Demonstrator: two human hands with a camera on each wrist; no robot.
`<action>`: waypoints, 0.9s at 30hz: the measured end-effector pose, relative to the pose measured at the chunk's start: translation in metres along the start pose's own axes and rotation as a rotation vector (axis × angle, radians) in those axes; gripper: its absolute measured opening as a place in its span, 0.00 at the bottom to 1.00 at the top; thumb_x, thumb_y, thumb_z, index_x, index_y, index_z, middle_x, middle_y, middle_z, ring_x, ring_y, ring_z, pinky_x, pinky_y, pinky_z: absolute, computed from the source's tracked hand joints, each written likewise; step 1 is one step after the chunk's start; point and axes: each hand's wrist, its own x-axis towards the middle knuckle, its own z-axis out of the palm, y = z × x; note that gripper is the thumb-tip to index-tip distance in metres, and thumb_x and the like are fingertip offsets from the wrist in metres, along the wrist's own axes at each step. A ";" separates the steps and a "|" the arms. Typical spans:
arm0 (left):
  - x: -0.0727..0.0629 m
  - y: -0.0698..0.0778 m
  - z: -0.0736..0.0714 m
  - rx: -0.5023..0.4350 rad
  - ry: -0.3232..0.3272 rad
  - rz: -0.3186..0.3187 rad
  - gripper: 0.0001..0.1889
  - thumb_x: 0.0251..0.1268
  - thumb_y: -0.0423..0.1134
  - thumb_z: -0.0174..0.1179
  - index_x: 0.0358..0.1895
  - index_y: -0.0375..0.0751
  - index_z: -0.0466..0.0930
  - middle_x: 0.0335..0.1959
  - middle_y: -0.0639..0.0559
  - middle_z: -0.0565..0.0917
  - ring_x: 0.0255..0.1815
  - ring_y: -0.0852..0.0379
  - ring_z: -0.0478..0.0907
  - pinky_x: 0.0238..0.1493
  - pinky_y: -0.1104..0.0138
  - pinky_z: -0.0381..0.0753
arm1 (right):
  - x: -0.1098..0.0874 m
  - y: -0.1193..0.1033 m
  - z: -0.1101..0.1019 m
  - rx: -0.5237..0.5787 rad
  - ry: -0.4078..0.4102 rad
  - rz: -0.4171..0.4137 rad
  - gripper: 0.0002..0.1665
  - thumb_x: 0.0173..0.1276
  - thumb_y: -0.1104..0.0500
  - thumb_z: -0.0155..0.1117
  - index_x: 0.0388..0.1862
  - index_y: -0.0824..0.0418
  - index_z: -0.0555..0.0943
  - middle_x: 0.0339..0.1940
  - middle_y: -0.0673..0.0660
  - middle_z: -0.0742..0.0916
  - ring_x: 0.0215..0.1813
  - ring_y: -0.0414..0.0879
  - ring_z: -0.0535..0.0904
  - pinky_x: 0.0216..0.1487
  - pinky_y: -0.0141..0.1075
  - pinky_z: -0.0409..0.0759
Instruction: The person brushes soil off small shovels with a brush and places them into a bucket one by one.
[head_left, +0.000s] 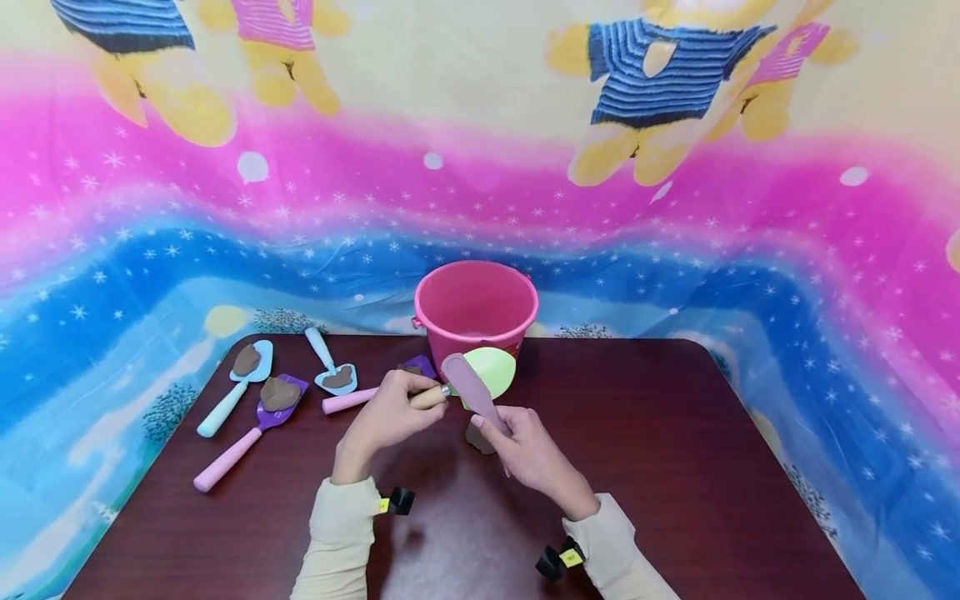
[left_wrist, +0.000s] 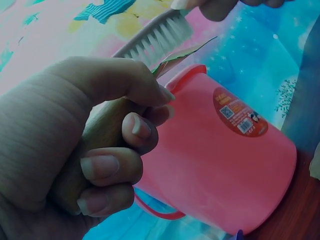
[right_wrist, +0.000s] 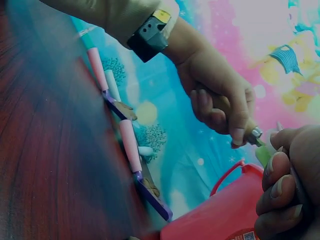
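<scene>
My left hand [head_left: 384,414] grips the wooden handle [left_wrist: 100,132] of a small trowel with a light green blade [head_left: 498,370]. In my right hand [head_left: 538,457] is a mauve-backed brush [head_left: 474,390], held by its handle. The white bristles [left_wrist: 162,40] show in the left wrist view, facing the trowel blade and close over it. In the head view the brush crosses the near part of the blade, covering some of it. Behind both tools stands a pink bucket [head_left: 442,345]. A brown lump [head_left: 477,439] lies on the table below the tools, partly hidden by my right hand.
On the table [head_left: 675,467] to the left lie a light blue shovel [head_left: 222,410], a purple shovel with a pink handle [head_left: 228,460] and a small blue spade [head_left: 321,348], each carrying brown lumps. Another pink-handled purple shovel [head_left: 348,401] lies partly behind my left hand. A printed cloth [head_left: 360,208] surrounds the table's back and sides.
</scene>
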 end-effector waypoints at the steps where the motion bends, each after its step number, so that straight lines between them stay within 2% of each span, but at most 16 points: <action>1: 0.000 0.001 0.000 0.002 -0.003 0.006 0.17 0.62 0.32 0.67 0.16 0.48 0.75 0.13 0.58 0.59 0.17 0.61 0.63 0.22 0.69 0.68 | 0.000 0.000 0.000 -0.004 0.002 -0.003 0.18 0.78 0.46 0.59 0.30 0.55 0.77 0.11 0.50 0.74 0.10 0.44 0.71 0.14 0.37 0.72; 5: 0.003 0.003 0.001 0.021 -0.009 0.026 0.13 0.63 0.34 0.68 0.20 0.50 0.80 0.13 0.58 0.60 0.17 0.60 0.64 0.22 0.68 0.70 | 0.001 0.002 -0.001 -0.026 0.015 -0.015 0.16 0.79 0.49 0.58 0.31 0.56 0.77 0.11 0.50 0.74 0.09 0.43 0.71 0.13 0.36 0.71; 9: 0.003 0.003 0.001 0.041 -0.004 0.017 0.10 0.62 0.35 0.68 0.23 0.53 0.83 0.13 0.59 0.61 0.18 0.61 0.66 0.22 0.68 0.71 | 0.001 0.002 -0.002 -0.035 0.011 -0.015 0.14 0.80 0.52 0.57 0.33 0.57 0.78 0.11 0.51 0.74 0.09 0.43 0.71 0.13 0.36 0.71; 17: 0.000 -0.001 0.001 0.041 0.002 0.014 0.11 0.62 0.32 0.68 0.24 0.52 0.84 0.13 0.60 0.60 0.18 0.61 0.65 0.22 0.68 0.70 | 0.002 0.005 -0.006 -0.042 0.012 0.012 0.18 0.79 0.44 0.57 0.36 0.56 0.80 0.11 0.51 0.75 0.10 0.43 0.72 0.14 0.37 0.73; 27: -0.001 -0.001 -0.002 0.060 0.012 0.028 0.07 0.61 0.35 0.68 0.27 0.49 0.86 0.13 0.60 0.61 0.19 0.61 0.66 0.22 0.69 0.69 | 0.003 0.006 -0.014 -0.039 0.047 0.043 0.18 0.80 0.47 0.56 0.38 0.59 0.80 0.10 0.52 0.75 0.10 0.44 0.71 0.13 0.36 0.70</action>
